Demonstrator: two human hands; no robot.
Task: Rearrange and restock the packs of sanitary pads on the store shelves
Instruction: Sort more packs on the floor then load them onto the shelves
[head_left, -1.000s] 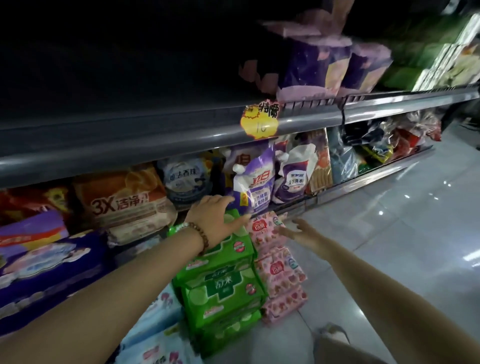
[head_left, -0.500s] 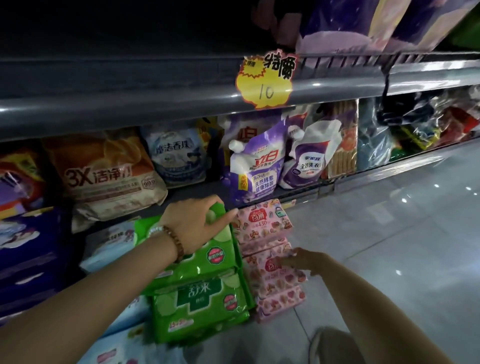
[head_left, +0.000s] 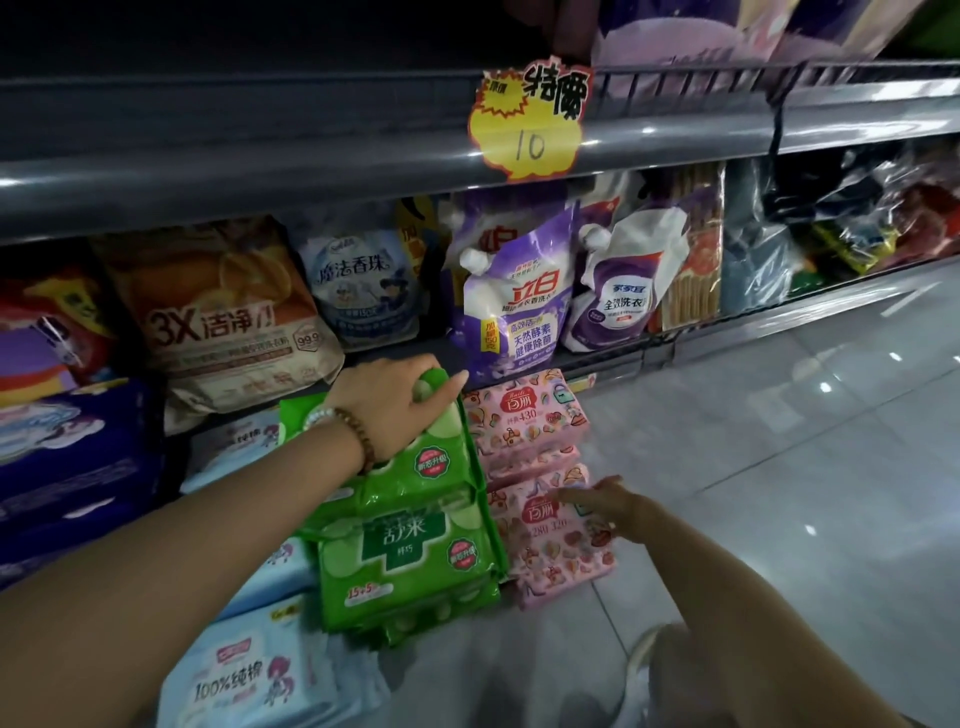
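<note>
A: Dim store aisle, grey tiled floor (head_left: 779, 467); stock stacked below the shelf (head_left: 260, 171).
B: Hands?
A: Left hand (head_left: 395, 410) curled over the top edge of the green pad packs (head_left: 410, 540), gripping. Right hand (head_left: 608, 501): fingers straight, touching the lower pink pad pack (head_left: 550, 535), just beside the green.
B: Behind?
A: Purple detergent pouches (head_left: 514, 306); yellow price tag (head_left: 527, 119) above.

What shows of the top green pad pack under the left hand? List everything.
The top green pack is a soft packet in glossy green plastic film, printed with pale lime-slice circles and a round red badge. It lies face-up, tilted, on the lower green pack, which bears a dark green cross. The left hand grips its upper edge, fingers curled over it. Its right side runs close beside the pink packs; contact there cannot be told.
</note>
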